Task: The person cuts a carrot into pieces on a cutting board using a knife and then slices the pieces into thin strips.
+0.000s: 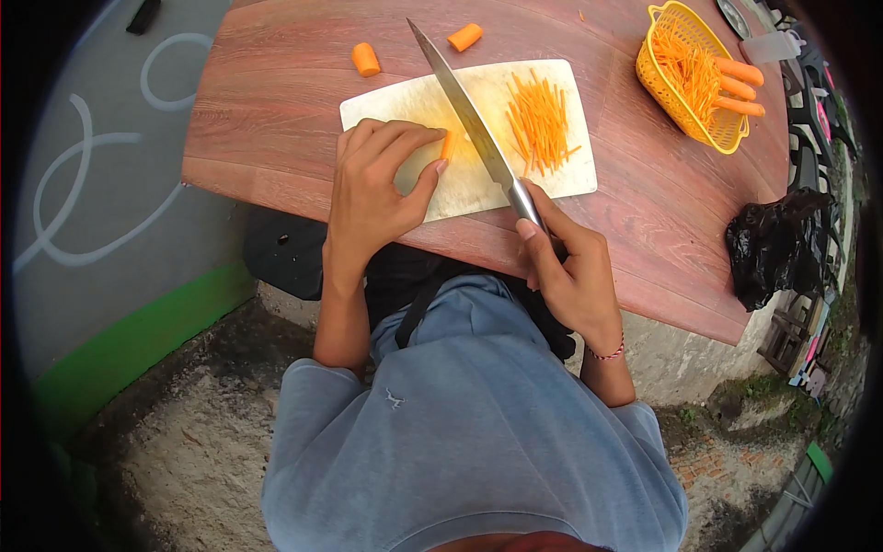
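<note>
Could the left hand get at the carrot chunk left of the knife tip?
Probably yes: nothing stands between the left hand and that carrot chunk, though its fingertips already hold a carrot piece.

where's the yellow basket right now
In the head view, the yellow basket is at the upper right, on the wooden table, right of the white cutting board, with shredded carrot in it.

The right grip (575,267) hides most of the handle of the knife (469,115); the left grip (372,184) covers part of the left side of the cutting board (478,189) and some of the carrot piece (448,144). Shreds (685,69) hide the floor of the yellow basket (676,120). The top edge cuts off the surface (294,138). The small emblem (395,398) on the shirt (478,442) is unclear.
</note>
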Action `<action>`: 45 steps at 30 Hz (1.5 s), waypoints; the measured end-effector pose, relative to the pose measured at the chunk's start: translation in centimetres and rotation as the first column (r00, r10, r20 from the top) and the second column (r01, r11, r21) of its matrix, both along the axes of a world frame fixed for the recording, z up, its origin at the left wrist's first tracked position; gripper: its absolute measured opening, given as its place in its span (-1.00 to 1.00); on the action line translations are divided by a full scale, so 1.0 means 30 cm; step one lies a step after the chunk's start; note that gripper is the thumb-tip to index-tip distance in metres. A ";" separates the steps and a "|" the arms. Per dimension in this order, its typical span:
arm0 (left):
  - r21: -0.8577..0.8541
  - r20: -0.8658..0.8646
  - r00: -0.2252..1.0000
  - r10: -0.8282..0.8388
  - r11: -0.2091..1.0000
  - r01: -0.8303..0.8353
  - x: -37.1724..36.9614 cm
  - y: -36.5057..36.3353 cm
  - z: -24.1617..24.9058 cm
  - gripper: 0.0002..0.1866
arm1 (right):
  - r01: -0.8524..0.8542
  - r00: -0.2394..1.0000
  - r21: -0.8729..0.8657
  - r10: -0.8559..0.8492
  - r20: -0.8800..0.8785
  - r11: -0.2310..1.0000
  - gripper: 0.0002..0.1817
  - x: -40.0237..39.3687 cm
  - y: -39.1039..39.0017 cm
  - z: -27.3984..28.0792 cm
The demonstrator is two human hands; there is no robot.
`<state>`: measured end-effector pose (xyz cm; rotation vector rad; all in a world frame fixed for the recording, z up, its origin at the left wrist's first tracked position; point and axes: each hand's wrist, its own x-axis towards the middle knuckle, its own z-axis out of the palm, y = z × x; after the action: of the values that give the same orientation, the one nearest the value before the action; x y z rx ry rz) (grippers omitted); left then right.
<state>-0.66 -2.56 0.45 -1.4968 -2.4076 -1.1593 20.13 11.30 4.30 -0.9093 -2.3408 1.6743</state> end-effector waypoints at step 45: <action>0.053 -0.104 0.994 0.030 0.998 -0.025 -0.005 0.021 -0.036 -0.78 | -0.102 0.994 0.487 0.110 0.011 0.868 -0.44 -0.086 -0.126 0.016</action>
<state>-0.81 -1.92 -0.64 -1.4660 -2.3045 -1.0993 17.56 7.51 4.79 -0.6693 -2.6522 1.0173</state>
